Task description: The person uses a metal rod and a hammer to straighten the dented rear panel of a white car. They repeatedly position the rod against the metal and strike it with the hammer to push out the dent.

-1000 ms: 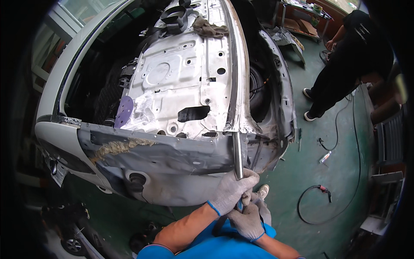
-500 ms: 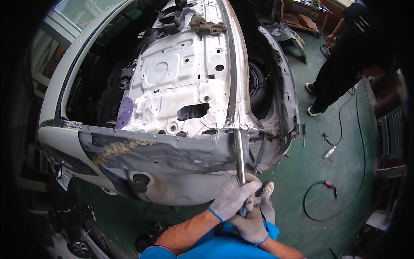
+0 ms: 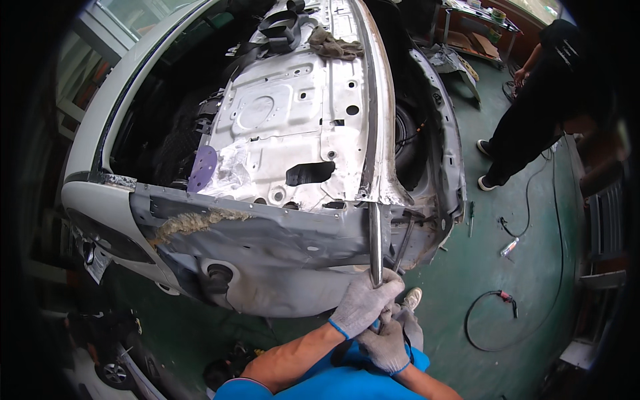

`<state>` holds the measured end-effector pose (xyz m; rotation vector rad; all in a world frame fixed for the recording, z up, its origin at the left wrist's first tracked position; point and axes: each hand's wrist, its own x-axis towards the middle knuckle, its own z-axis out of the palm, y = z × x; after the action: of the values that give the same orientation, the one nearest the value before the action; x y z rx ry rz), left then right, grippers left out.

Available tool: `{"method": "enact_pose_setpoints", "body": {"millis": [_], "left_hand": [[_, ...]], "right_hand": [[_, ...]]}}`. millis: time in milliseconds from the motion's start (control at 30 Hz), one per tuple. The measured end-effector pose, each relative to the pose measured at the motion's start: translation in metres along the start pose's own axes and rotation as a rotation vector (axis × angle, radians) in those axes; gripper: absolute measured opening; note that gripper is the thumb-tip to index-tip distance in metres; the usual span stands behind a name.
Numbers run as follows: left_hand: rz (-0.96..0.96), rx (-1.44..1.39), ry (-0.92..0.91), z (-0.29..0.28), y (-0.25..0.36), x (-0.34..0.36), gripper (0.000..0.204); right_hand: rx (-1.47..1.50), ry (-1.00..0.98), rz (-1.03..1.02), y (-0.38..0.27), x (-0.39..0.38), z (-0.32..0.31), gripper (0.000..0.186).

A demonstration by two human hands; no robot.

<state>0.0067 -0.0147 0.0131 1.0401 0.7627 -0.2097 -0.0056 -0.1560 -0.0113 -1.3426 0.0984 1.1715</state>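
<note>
The left hand (image 3: 365,303), in a pale glove, wraps its grip around the near end of a shiny metal bar (image 3: 376,243), whose far end meets the near edge of the car body, right of its middle. The right hand (image 3: 388,348), also gloved, is just nearer, beside a blue part; I cannot tell exactly what its grip encloses. The work looks only part-way: the white metal panel (image 3: 267,157) is stripped bare, yet the right corner is ragged and open, and a rough yellowish patch (image 3: 193,225) on the grey panel (image 3: 300,241) seems unfinished. On the white metal lie a purple disc (image 3: 202,169) and, farther off, a brown glove (image 3: 333,45) and dark straps (image 3: 280,32). To the right, a cable (image 3: 477,337) loops on the green floor (image 3: 433,300); beyond it another person (image 3: 527,120) in black stands near a loaded bench (image 3: 490,22) at the far side.
</note>
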Motion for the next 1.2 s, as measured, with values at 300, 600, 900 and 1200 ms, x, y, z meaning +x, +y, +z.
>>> {"method": "enact_pose_setpoints", "body": {"millis": [300, 600, 900, 1200], "left_hand": [[-0.025, 0.053, -0.054, -0.008, 0.013, -0.001, 0.022], [0.025, 0.008, -0.024, -0.001, 0.011, -0.004, 0.019], [0.032, 0.123, 0.09, 0.0, -0.001, 0.01, 0.018], [0.088, 0.105, 0.117, 0.004, -0.004, 0.003, 0.02]], "right_hand": [[0.035, 0.043, 0.08, -0.007, -0.002, 0.017, 0.025], [0.079, 0.013, 0.096, -0.009, -0.006, 0.012, 0.025], [0.089, -0.05, 0.009, 0.013, 0.014, -0.004, 0.023], [0.072, -0.03, -0.025, 0.005, 0.005, 0.001, 0.025]]}}
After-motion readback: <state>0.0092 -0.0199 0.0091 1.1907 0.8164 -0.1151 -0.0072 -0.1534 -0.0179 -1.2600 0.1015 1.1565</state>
